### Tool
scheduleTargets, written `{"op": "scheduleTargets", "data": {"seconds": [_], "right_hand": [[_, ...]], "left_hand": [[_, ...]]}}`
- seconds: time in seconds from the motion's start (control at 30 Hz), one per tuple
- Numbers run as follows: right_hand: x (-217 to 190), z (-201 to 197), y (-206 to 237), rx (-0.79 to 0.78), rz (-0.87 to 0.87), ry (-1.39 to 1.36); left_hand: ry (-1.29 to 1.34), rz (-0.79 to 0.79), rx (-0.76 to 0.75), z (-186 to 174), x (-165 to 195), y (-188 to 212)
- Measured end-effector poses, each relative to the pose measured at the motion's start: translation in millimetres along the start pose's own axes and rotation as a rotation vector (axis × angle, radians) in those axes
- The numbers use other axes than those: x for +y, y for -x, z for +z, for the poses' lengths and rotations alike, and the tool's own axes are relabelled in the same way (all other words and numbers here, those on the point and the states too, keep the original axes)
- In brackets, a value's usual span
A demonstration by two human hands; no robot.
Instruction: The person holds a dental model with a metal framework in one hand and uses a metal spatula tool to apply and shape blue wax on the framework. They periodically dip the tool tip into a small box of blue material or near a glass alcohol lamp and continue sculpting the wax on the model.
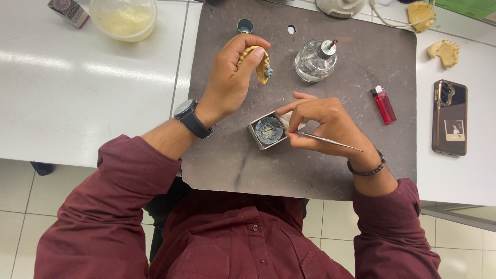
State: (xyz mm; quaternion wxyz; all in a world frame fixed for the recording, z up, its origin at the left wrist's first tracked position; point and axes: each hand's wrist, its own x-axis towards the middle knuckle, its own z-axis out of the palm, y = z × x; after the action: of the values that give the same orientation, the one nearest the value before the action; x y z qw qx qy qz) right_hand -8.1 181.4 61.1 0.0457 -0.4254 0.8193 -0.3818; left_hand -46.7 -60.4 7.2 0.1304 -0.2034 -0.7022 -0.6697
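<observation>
Two hands were in view, both the person's own. The left hand (230, 82) gripped one yellow cast (257, 63) of teeth, fingers and thumb closed round it, above the mat's (310, 170) upper middle. The right hand (323, 124) pinched one thin metal tool (330, 141) between thumb and fingertips; its long axis ran from about ten o'clock to four o'clock, the working tip pointing toward ten o'clock into one small square tin (267, 131) of grey material, the free end trailing over the wrist. The tin sat at the mat's centre, just beside the right fingers. Count of other items on the mat: one glass burner (314, 62) with a metal cap at one o'clock from the tin, one red lighter (384, 105) at three o'clock lying nearly upright in the picture, one small metal cup (245, 25) at twelve o'clock near the mat's far edge. Off the mat, on the white table (77, 103): two further yellow casts (444, 51) at the far right, one dark phone (449, 117) in a brownish case at three o'clock, one round clear tub (124, 18) of pale yellow contents at eleven o'clock, and one small box (68, 11), white and purple with print, at the far left corner. One watch (190, 116) was on the left wrist, one dark bracelet (368, 170) on the right.
</observation>
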Motion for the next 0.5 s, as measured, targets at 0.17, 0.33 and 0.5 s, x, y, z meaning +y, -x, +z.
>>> {"op": "scheduleTargets", "data": {"seconds": [0.17,0.33,0.5], "right_hand": [[4,4,-2,0.017,-0.036,0.018],[7,5,-1,0.018,0.017,0.014],[16,-8,9,0.083,-0.026,-0.172]], "left_hand": [[-0.008,0.002,0.001,0,-1,1],[-0.004,0.005,0.001,0,-1,0],[0.045,-0.091,0.001,2,5,1]]}}
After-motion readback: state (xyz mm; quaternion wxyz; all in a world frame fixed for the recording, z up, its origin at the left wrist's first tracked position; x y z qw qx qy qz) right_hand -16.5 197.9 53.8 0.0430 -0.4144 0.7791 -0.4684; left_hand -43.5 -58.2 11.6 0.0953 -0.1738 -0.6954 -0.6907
